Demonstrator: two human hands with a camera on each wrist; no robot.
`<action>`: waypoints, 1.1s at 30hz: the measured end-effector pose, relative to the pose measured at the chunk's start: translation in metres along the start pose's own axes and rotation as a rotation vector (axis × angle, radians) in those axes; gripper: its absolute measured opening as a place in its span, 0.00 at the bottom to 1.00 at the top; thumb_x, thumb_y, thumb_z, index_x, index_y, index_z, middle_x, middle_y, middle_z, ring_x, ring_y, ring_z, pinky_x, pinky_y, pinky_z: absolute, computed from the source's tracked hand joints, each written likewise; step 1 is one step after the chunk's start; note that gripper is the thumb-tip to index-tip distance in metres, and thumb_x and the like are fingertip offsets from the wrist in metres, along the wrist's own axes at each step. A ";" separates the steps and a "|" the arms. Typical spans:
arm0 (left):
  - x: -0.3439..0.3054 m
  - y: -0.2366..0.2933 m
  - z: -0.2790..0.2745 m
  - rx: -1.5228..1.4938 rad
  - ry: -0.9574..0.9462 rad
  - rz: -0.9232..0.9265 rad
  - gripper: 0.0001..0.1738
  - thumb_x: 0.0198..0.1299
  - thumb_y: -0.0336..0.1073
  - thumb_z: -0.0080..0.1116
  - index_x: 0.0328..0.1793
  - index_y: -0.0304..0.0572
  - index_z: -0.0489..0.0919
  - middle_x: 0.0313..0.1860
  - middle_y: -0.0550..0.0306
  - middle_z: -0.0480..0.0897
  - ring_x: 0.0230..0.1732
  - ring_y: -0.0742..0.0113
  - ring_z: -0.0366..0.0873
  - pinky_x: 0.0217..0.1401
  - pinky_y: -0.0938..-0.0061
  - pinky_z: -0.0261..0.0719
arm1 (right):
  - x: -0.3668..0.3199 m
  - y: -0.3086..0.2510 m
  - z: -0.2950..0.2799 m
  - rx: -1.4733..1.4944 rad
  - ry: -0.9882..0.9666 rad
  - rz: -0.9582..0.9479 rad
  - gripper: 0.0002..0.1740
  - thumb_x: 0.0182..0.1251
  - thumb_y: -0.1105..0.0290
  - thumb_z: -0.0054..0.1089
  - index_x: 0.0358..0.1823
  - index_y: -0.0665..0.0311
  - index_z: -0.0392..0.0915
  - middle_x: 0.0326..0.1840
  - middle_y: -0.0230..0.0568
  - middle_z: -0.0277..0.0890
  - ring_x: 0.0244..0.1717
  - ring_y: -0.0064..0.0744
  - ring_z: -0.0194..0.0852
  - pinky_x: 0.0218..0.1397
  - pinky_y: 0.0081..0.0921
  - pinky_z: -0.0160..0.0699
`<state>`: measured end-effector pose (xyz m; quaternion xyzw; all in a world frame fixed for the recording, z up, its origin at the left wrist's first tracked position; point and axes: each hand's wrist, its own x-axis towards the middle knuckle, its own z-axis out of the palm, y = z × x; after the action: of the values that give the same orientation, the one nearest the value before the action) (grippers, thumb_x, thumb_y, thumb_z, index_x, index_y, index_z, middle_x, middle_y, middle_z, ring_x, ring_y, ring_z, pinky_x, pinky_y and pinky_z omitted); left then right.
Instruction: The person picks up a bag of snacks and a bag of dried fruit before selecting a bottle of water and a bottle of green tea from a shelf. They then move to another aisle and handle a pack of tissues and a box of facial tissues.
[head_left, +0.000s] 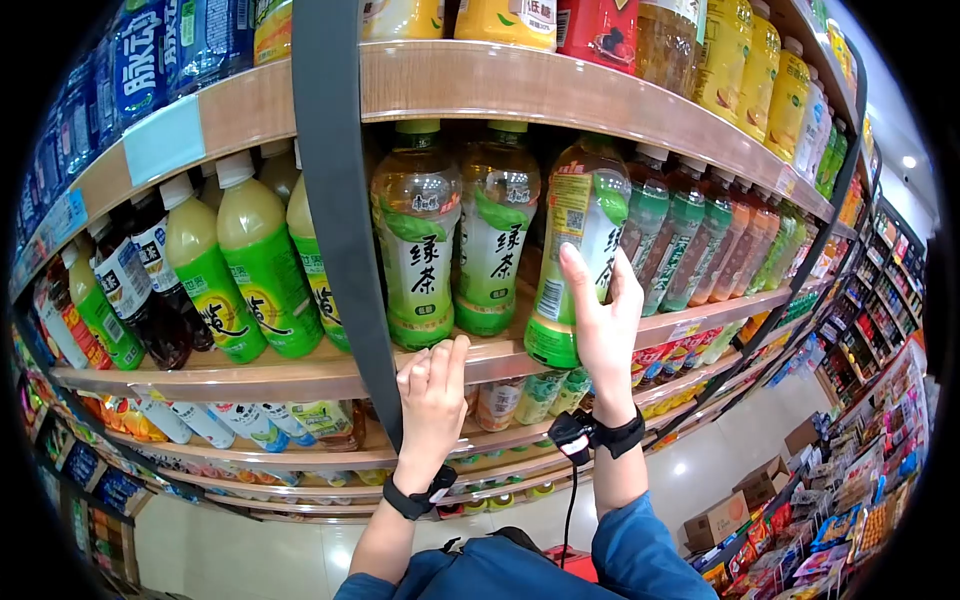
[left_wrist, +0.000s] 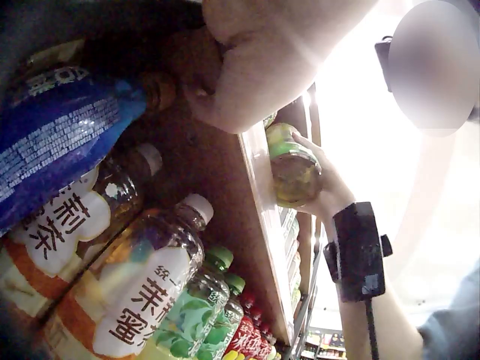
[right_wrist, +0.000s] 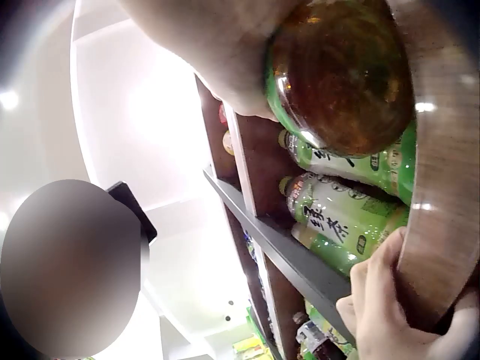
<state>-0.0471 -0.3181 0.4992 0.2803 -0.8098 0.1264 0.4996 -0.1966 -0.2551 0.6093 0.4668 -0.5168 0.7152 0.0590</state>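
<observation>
In the head view my right hand (head_left: pixel 608 335) grips a green tea bottle (head_left: pixel 552 335) at the shelf front, its base off the shelf edge; the fingers behind it are hidden. The right wrist view shows that bottle's round base (right_wrist: pixel 341 79) close up, and the left wrist view shows the hand (left_wrist: pixel 330 176) around the bottle (left_wrist: pixel 296 176). My left hand (head_left: pixel 433 395) rests with curled fingers on the shelf edge (head_left: pixel 330 385), below two upright green tea bottles (head_left: pixel 416 255). In the right wrist view its fingers (right_wrist: pixel 379 277) bend over that edge.
A dark upright post (head_left: pixel 335 180) stands left of the tea bottles. Beyond it are yellow-green bottles (head_left: pixel 262 270); to the right, a row of teal and orange bottles (head_left: pixel 685 235). More drinks fill the shelves above and below. Cardboard boxes (head_left: pixel 716 520) and snack packs (head_left: pixel 850 520) lie at lower right.
</observation>
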 end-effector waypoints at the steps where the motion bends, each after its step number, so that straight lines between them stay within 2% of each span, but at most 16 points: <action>1: 0.000 0.000 0.001 0.003 0.003 -0.003 0.32 0.35 0.19 0.53 0.54 0.42 0.74 0.48 0.58 0.72 0.51 0.58 0.65 0.56 0.64 0.59 | 0.000 0.001 0.001 -0.015 0.013 -0.030 0.18 0.60 0.63 0.63 0.43 0.71 0.75 0.34 0.42 0.81 0.34 0.22 0.76 0.41 0.22 0.73; 4: 0.001 0.000 -0.003 0.054 -0.026 0.014 0.32 0.40 0.22 0.55 0.58 0.42 0.72 0.48 0.59 0.71 0.51 0.62 0.66 0.58 0.68 0.59 | 0.000 0.000 0.003 -0.016 0.033 -0.045 0.18 0.60 0.63 0.63 0.43 0.72 0.75 0.33 0.43 0.81 0.33 0.23 0.77 0.40 0.22 0.74; 7: 0.002 0.000 -0.005 0.070 -0.035 0.017 0.31 0.40 0.22 0.55 0.58 0.42 0.72 0.48 0.59 0.71 0.51 0.62 0.65 0.58 0.68 0.59 | 0.000 -0.001 0.001 -0.007 0.018 -0.042 0.19 0.60 0.62 0.63 0.43 0.72 0.75 0.33 0.43 0.81 0.33 0.23 0.78 0.39 0.23 0.74; 10: 0.001 0.000 -0.001 0.016 0.001 -0.003 0.33 0.34 0.19 0.52 0.55 0.43 0.73 0.48 0.57 0.72 0.50 0.57 0.65 0.55 0.63 0.59 | 0.001 0.003 0.001 0.003 0.013 -0.056 0.19 0.60 0.63 0.63 0.43 0.72 0.75 0.33 0.44 0.82 0.32 0.24 0.78 0.39 0.23 0.75; 14: 0.002 0.000 0.000 -0.001 0.020 -0.010 0.33 0.33 0.19 0.52 0.54 0.43 0.73 0.47 0.57 0.72 0.49 0.56 0.65 0.55 0.63 0.59 | 0.001 0.000 -0.001 0.001 0.000 -0.037 0.20 0.60 0.62 0.63 0.43 0.72 0.75 0.32 0.46 0.82 0.32 0.28 0.80 0.38 0.24 0.76; 18: 0.002 0.000 0.000 -0.017 0.029 -0.003 0.34 0.31 0.18 0.52 0.53 0.43 0.73 0.46 0.58 0.73 0.49 0.56 0.65 0.54 0.63 0.59 | 0.004 0.003 -0.001 -0.071 -0.002 -0.063 0.23 0.60 0.56 0.63 0.44 0.72 0.75 0.32 0.47 0.82 0.33 0.33 0.81 0.40 0.27 0.76; 21: 0.002 0.000 -0.001 -0.023 0.017 -0.005 0.34 0.31 0.18 0.52 0.53 0.43 0.74 0.45 0.58 0.73 0.49 0.56 0.65 0.54 0.63 0.59 | 0.019 0.027 -0.003 -0.033 -0.072 0.040 0.26 0.60 0.53 0.61 0.45 0.72 0.76 0.32 0.48 0.82 0.34 0.35 0.82 0.41 0.29 0.76; 24: 0.003 -0.001 0.000 -0.005 0.027 -0.001 0.33 0.31 0.18 0.52 0.53 0.44 0.74 0.45 0.58 0.73 0.48 0.57 0.65 0.53 0.63 0.59 | 0.022 0.026 0.002 -0.143 -0.047 0.041 0.27 0.60 0.51 0.61 0.45 0.72 0.77 0.32 0.51 0.81 0.34 0.38 0.82 0.43 0.31 0.76; 26: 0.002 0.000 0.002 0.009 0.031 -0.005 0.33 0.31 0.18 0.52 0.53 0.44 0.74 0.45 0.58 0.73 0.49 0.57 0.65 0.53 0.64 0.59 | 0.018 0.023 0.011 -0.160 -0.005 -0.025 0.27 0.59 0.52 0.61 0.47 0.71 0.75 0.33 0.53 0.81 0.37 0.45 0.82 0.43 0.33 0.76; 28: 0.001 -0.001 0.003 0.025 0.021 -0.007 0.33 0.32 0.18 0.53 0.52 0.44 0.74 0.46 0.58 0.73 0.49 0.58 0.65 0.54 0.64 0.59 | 0.016 0.023 0.014 -0.277 0.004 -0.042 0.29 0.60 0.53 0.61 0.51 0.72 0.72 0.33 0.54 0.81 0.37 0.47 0.82 0.41 0.34 0.76; 33: -0.001 -0.003 0.005 0.048 0.024 0.012 0.32 0.33 0.21 0.53 0.54 0.45 0.74 0.48 0.60 0.73 0.49 0.59 0.65 0.55 0.65 0.59 | 0.014 0.032 0.022 -0.176 -0.018 -0.081 0.31 0.62 0.61 0.60 0.59 0.75 0.62 0.37 0.59 0.78 0.39 0.51 0.80 0.41 0.36 0.76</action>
<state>-0.0491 -0.3223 0.4956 0.2859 -0.8021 0.1520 0.5019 -0.2093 -0.2928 0.5983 0.4867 -0.5588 0.6599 0.1238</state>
